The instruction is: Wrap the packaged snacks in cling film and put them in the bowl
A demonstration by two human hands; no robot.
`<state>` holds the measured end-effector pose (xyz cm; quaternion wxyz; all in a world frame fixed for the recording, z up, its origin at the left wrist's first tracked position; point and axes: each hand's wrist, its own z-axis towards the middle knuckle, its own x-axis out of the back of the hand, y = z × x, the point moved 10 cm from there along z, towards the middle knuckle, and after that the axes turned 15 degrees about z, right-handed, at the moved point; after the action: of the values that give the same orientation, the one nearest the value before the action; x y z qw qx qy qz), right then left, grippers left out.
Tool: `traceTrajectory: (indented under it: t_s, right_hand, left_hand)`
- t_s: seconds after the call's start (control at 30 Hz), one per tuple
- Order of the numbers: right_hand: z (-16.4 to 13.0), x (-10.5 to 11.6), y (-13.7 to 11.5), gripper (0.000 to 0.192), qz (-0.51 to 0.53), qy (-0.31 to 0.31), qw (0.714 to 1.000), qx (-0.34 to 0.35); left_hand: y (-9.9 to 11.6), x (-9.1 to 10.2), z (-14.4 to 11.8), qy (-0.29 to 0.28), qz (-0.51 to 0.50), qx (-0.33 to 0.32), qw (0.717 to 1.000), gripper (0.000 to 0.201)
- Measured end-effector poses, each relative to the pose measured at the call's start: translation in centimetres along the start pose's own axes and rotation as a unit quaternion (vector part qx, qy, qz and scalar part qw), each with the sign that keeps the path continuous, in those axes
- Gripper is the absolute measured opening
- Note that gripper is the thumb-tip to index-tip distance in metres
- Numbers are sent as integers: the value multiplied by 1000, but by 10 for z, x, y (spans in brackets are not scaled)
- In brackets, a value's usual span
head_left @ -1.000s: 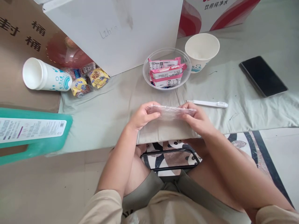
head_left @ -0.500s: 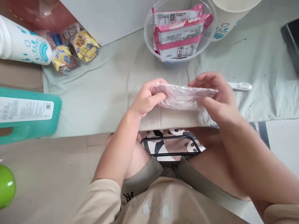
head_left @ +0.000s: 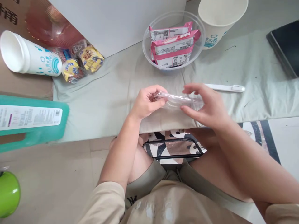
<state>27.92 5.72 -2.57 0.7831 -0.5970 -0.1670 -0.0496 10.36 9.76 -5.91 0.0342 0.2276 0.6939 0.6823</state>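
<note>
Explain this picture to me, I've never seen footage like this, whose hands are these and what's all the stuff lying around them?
The picture comes from a camera worn on a person's head, looking down at their own two bare hands. The left hand pinches one end of a clear plastic packet; the right hand touches its other end with spread fingers. Beneath is a pale cloth. On it sit a clear bowl of pink snack packs, a paper cup, a white pen and a dark phone. At left lie yellow snack packs, a tipped white cup and a teal jug.
</note>
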Motion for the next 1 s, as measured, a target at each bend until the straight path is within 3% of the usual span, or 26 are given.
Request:
traceTrajectory:
  t_s: [0.1, 0.2, 0.3, 0.37, 0.43, 0.5, 0.67, 0.73, 0.83, 1.0]
  right_hand:
    - [0, -11, 7, 2, 26, -17, 998, -58]
    - [1, -8, 7, 9, 56, 26, 996, -61]
    - [2, -9, -4, 11, 26, 35, 999, 15]
    - [-1, -7, -13, 12, -36, 63, 995, 68]
    - [-5, -1, -16, 17, -80, 111, 987, 84]
    - [-9, 1, -12, 23, -71, 128, 987, 62]
    - [-10, -14, 12, 27, 39, 38, 997, -54]
    - [-10, -15, 16, 28, 78, 29, 994, -78]
    - [-8, -17, 14, 21, 118, 27, 990, -75]
    - [-6, -21, 9, 12, 152, 15, 988, -27]
  left_hand:
    - [-1, -1, -3, -5, -64, 4, 998, 45]
    - [-2, -12, -6, -54, -78, 14, 995, 67]
    - [6, -19, -7, -56, -40, -19, 997, 44]
    - [14, -17, -7, -10, -10, -56, 998, 25]
    - [18, -14, -7, 38, 24, -85, 995, 21]
    - [19, -12, -8, 67, 45, -109, 991, 20]
    - [12, -11, -10, 65, 37, -115, 991, 20]
    - [10, -11, -12, 56, 45, -109, 991, 23]
    - [14, -11, -15, 44, 81, -118, 989, 24]
    - [24, -10, -19, 43, 123, -159, 979, 10]
